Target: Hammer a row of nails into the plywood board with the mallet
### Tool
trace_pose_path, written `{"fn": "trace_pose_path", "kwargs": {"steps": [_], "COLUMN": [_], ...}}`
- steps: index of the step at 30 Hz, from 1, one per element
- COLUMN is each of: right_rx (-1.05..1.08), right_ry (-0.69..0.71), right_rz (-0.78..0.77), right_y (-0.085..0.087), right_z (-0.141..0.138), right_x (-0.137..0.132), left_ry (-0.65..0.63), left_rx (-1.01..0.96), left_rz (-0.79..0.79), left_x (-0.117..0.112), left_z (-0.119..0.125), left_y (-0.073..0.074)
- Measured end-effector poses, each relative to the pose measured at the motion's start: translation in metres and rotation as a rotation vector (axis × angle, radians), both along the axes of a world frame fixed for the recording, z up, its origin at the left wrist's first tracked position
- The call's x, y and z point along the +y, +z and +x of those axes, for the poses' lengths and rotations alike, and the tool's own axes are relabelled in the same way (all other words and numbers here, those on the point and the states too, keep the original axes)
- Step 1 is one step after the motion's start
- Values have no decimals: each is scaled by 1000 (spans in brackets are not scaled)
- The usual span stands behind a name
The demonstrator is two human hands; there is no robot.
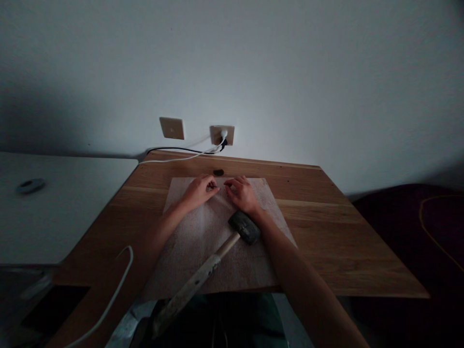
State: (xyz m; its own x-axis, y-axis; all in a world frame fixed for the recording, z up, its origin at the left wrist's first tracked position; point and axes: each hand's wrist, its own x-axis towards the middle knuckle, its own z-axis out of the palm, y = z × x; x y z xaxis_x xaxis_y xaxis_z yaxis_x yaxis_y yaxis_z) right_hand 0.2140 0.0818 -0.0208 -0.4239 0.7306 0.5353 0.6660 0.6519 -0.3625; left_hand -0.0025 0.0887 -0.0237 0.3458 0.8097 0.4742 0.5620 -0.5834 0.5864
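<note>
My left hand [199, 191] and my right hand [241, 194] rest close together on a pale plywood sheet [195, 251], fingertips nearly meeting. A small dark piece [213, 187] shows at my left fingertips, seemingly pinched, though it is too small to make out. My right fingers curl inward, and whether they hold anything is hidden. A black-headed rubber mallet [244, 227] lies just below my right hand, its worn wooden handle [195, 280] running toward me past the sheet's near edge. A dark lump [218, 172] sits on the wooden table [326, 232] beyond the sheet.
A white cable [108, 299] curves along the table's near left corner. A wall socket [222, 135] feeds cables [174, 153] along the back edge. On the left stands a white surface [54, 203] bearing a dark ring [31, 186]. Dark fabric [409, 232] lies to the right.
</note>
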Motion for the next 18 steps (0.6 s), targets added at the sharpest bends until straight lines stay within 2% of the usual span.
{"fn": "trace_pose_path", "kwargs": {"steps": [9,18], "right_rx": [-7,-8], "right_ry": [22,118], "right_rz": [-8,-29], "right_y": [3,4], "right_z": [0,0], "right_x": [-3,-5], "left_ry": [-53,-99], "left_rx": [18,81], "left_rz": [21,53], "left_x": [-2,-2], "left_z": [1,0], "left_y": [3,4]}}
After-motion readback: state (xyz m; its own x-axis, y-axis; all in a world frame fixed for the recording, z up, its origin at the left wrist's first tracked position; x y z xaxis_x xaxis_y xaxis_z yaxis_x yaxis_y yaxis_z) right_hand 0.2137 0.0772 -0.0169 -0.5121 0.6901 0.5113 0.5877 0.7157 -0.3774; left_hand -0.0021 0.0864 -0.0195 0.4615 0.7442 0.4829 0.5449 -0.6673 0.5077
